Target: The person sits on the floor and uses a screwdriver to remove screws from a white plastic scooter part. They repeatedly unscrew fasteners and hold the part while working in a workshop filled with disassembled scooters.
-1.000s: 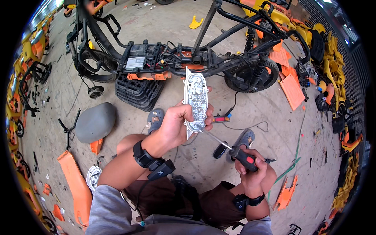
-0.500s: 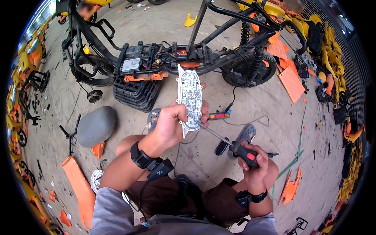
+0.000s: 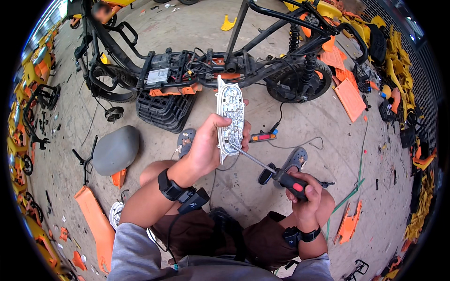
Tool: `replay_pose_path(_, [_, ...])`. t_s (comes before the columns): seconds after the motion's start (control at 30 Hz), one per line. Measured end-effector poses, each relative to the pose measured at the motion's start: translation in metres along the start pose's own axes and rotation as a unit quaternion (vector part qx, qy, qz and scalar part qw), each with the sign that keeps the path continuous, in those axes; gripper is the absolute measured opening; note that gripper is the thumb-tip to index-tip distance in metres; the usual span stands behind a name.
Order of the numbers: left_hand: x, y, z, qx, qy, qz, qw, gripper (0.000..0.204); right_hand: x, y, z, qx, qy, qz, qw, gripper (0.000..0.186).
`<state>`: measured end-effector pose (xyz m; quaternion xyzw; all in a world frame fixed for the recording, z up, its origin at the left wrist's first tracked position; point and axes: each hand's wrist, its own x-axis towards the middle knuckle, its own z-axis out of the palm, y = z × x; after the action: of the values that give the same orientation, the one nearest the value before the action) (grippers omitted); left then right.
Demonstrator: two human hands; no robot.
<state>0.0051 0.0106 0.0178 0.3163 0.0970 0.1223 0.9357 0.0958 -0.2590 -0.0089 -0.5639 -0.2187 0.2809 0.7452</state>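
Note:
My left hand (image 3: 209, 136) grips an elongated lamp unit (image 3: 233, 108), a white housing with a silvery, faceted inside and small tabs along its rim. The thumb presses on its face and the fingers wrap behind the far side. In my right hand (image 3: 307, 196) is a screwdriver (image 3: 289, 183) with a black handle and a red patch. Its long shaft slants up to the left, and the tip meets the lower end of the lamp unit. Whether a screw sits under the tip is too small to tell.
A stripped scooter frame (image 3: 187, 65) stands ahead, propped on a black crate (image 3: 164, 110). To the left lie a grey rounded case (image 3: 116, 151) and a long orange panel (image 3: 95, 227). A red and orange tool (image 3: 263, 136) with a cable lies beyond my hands. Yellow body panels (image 3: 398, 70) line the right.
The lamp unit has shifted slightly right and turned a little. My left thumb has slid farther up onto its face. The screwdriver tip stays at the lower end.

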Motion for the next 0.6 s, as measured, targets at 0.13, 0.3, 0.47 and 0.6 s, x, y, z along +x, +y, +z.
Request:
replay_pose_path(0.13, [-0.0013,-0.0004,0.0007,0.022,0.007,-0.003,1.000,0.064,-0.0003,0.0005,-0.0001,-0.004,0.000,-0.001,1.000,0.058])
replay_pose_path(0.3, [-0.0017,0.0000,0.0009,0.029,0.012,-0.004,0.999,0.064,0.0002,0.0024,-0.0020,-0.013,0.005,-0.005,1.000,0.058])
replay_pose_path(0.47, [-0.0020,-0.0003,0.0021,0.044,0.017,0.004,0.999,0.063,0.0002,-0.0002,-0.0005,-0.030,0.003,0.002,1.000,0.058])
replay_pose_path(0.6, [-0.0006,-0.0013,0.0021,0.121,0.048,0.019,0.991,0.058,0.0007,0.0002,-0.0011,-0.043,0.004,-0.002,0.999,0.057])
